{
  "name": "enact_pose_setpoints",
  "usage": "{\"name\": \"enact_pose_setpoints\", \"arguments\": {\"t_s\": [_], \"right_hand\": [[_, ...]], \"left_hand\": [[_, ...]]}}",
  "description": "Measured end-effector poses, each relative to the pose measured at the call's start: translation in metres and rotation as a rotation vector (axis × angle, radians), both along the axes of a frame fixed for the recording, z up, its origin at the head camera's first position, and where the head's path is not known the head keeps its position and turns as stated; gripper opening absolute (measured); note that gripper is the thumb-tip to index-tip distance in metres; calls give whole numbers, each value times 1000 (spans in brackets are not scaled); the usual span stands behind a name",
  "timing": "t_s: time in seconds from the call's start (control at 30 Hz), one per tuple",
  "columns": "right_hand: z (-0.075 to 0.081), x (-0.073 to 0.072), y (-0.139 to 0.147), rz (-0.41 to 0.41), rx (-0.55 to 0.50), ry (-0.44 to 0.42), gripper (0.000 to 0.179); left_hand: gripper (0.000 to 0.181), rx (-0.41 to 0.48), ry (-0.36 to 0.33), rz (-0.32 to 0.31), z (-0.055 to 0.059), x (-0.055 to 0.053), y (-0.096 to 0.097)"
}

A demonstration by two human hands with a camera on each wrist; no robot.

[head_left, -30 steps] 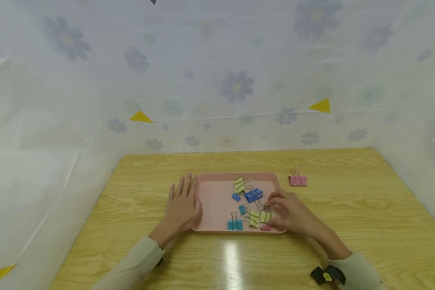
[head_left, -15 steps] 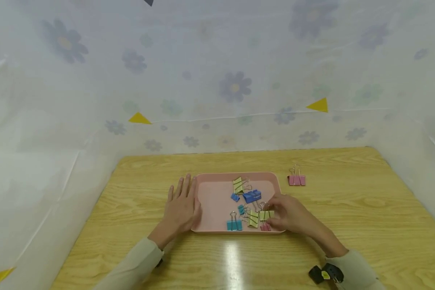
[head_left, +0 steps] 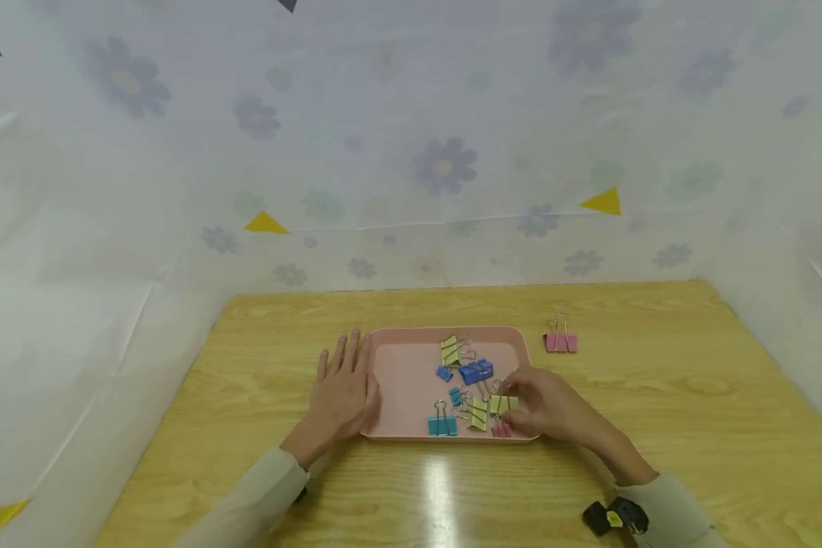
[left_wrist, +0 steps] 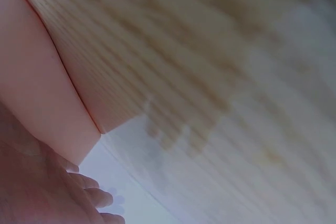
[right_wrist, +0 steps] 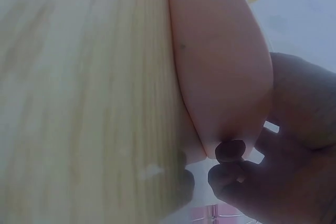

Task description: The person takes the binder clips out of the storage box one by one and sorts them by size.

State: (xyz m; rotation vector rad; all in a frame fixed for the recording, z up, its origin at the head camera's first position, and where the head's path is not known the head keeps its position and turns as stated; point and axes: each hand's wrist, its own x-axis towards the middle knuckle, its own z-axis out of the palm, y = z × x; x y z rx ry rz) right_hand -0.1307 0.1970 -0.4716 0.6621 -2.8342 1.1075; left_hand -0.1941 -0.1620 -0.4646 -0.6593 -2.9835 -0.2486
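Note:
A pink tray (head_left: pixel 403 380) lies on the table with several binder clips in its right half. My left hand (head_left: pixel 342 396) rests against the tray's left side, fingers straight; its fingertips (left_wrist: pixel 100 198) show in the left wrist view. At the tray's right edge, my right hand (head_left: pixel 548 403) pinches a yellow binder clip (head_left: pixel 503 404) between thumb and fingers. Just below that clip is a small pink binder clip (head_left: pixel 501 430), and to its left a second yellow binder clip (head_left: pixel 477 415). In the right wrist view the tray wall hides what the hand holds.
Elsewhere in the tray are a teal binder clip (head_left: pixel 442 425), a small teal one (head_left: pixel 456 396), a blue one (head_left: pixel 476 371), a small blue one (head_left: pixel 444 374) and another yellow one (head_left: pixel 450 352). A large pink binder clip (head_left: pixel 560 342) stands on the wooden table (head_left: pixel 657 396) beyond the tray.
My right hand's fingers have closed in on the yellow binder clip, which has risen slightly away from the small pink one. My left hand has stayed in place.

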Motion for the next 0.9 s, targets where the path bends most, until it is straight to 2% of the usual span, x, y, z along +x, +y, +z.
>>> {"name": "enact_pose_setpoints", "arguments": {"t_s": [0.13, 0.27, 0.57, 0.9], "right_hand": [[-1, 0, 1, -14, -53, -18, 29], [-1, 0, 2, -20, -90, -24, 27], [4, -1, 9, -52, -195, -103, 26], [13, -5, 19, -62, -275, -86, 26]], "left_hand": [[62, 5, 20, -15, 0, -3, 1], [62, -3, 8, -12, 2, -3, 2], [62, -25, -9, 3, 2, 0, 1], [63, -8, -12, 3, 3, 1, 1]]}}
